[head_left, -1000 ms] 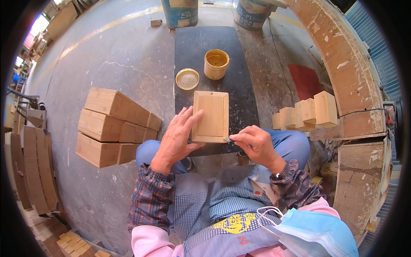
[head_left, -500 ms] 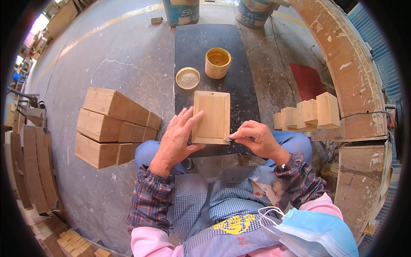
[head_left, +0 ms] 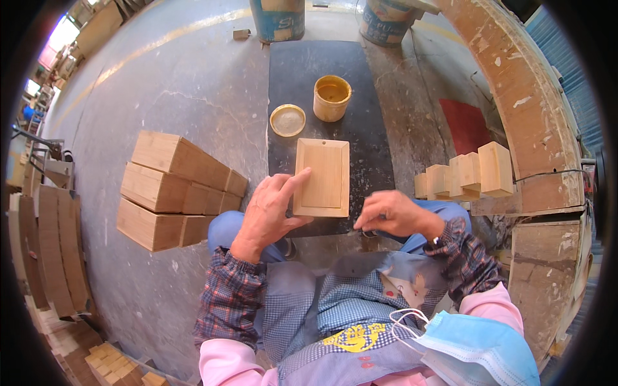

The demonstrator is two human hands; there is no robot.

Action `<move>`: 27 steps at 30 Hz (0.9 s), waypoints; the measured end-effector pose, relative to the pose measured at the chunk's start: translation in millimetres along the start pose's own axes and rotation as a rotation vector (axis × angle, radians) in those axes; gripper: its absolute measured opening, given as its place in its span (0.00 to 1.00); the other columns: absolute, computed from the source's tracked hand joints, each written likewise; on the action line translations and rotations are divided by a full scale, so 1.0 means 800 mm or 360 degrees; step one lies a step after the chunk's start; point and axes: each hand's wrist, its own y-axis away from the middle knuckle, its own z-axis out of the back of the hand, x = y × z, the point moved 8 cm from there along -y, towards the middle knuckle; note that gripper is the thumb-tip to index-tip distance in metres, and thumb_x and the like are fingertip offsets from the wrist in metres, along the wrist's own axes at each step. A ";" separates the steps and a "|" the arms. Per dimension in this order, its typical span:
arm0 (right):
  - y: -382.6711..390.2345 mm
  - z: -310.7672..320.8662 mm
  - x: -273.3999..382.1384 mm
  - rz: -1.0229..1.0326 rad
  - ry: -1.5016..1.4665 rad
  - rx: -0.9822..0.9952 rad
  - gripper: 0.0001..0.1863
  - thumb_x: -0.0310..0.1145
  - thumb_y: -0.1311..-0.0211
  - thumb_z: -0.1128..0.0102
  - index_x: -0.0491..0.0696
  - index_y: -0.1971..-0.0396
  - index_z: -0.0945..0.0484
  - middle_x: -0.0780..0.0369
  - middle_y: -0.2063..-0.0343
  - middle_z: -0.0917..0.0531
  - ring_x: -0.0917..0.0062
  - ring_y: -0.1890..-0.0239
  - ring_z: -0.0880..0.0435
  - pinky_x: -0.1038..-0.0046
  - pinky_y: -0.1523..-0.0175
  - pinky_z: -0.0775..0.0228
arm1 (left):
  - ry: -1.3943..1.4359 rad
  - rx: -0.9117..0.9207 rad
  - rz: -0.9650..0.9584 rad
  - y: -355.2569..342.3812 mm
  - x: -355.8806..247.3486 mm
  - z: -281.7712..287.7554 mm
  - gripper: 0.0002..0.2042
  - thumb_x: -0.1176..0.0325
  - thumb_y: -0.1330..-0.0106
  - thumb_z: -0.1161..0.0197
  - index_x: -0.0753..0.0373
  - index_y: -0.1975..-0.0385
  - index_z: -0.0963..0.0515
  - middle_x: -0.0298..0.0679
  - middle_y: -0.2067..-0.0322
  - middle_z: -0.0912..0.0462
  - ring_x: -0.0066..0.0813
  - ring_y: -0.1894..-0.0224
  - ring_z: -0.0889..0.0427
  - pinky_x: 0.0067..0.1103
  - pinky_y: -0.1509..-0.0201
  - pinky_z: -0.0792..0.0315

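Observation:
A pale wooden box [head_left: 325,180] with a framed top and a small hole near its far edge lies on a black board [head_left: 364,148] between my knees. My left hand [head_left: 267,212] grips it along the left, index finger on top, thumb at the near corner. My right hand [head_left: 389,212] is off the box's lower right, fingers curled and pinched; whatever is between them is too blurred to make out. Beyond the box stand an open tub of yellowish paste [head_left: 332,100] and a round lid [head_left: 288,120] with pale material in it.
Stacked wooden boxes [head_left: 164,196] stand at my left, a row of wooden blocks [head_left: 494,168] at my right. Two blue buckets [head_left: 277,18] are beyond the board. Weathered wooden boards [head_left: 544,270] line the right side; a red mat [head_left: 463,125] lies near them.
My right hand has drawn away from the box's lower right corner, down and to the right, and the small dark blade seen in it earlier no longer shows clearly. My left hand stays on the box.

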 end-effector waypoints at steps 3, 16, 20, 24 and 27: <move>0.032 -0.007 -0.011 -0.0349 -0.0705 -0.0246 0.09 0.26 0.31 0.28 0.47 0.53 0.08 0.65 0.63 0.09 0.80 0.61 0.12 0.76 0.56 0.21 | 0.0046 -0.0103 0.0027 0.000 -0.007 -0.008 0.48 0.66 0.50 0.14 0.55 0.24 0.30 0.48 0.44 0.16 0.50 0.43 0.17 0.36 0.37 0.22; 0.039 -0.033 0.026 -0.0563 -0.0401 -0.1135 0.11 0.24 0.31 0.30 0.46 0.50 0.09 0.60 0.65 0.11 0.77 0.67 0.13 0.76 0.62 0.22 | -0.0008 -0.0389 -0.0095 0.004 -0.040 -0.050 0.49 0.58 0.51 0.14 0.62 0.26 0.31 0.43 0.61 0.14 0.42 0.58 0.14 0.34 0.52 0.20; 0.029 -0.032 0.031 -0.0493 -0.0245 -0.1204 0.12 0.24 0.33 0.28 0.47 0.51 0.09 0.58 0.65 0.12 0.71 0.68 0.12 0.73 0.62 0.22 | 0.0020 -0.0390 -0.0094 0.002 -0.039 -0.051 0.49 0.57 0.52 0.13 0.62 0.27 0.30 0.43 0.61 0.14 0.42 0.59 0.14 0.34 0.52 0.20; 0.026 -0.032 0.037 -0.0500 -0.0106 -0.1198 0.10 0.25 0.33 0.28 0.47 0.53 0.09 0.58 0.66 0.12 0.69 0.68 0.11 0.72 0.62 0.21 | -0.0067 -0.0435 -0.0134 0.002 -0.041 -0.048 0.47 0.59 0.50 0.13 0.64 0.28 0.28 0.36 0.65 0.15 0.33 0.61 0.14 0.30 0.54 0.19; 0.027 -0.034 0.045 -0.0509 0.0031 -0.1182 0.10 0.26 0.33 0.28 0.48 0.54 0.09 0.58 0.65 0.12 0.65 0.67 0.10 0.69 0.62 0.19 | -0.0078 -0.0453 -0.0159 0.002 -0.043 -0.046 0.47 0.59 0.51 0.13 0.64 0.28 0.28 0.36 0.64 0.15 0.34 0.60 0.14 0.30 0.53 0.19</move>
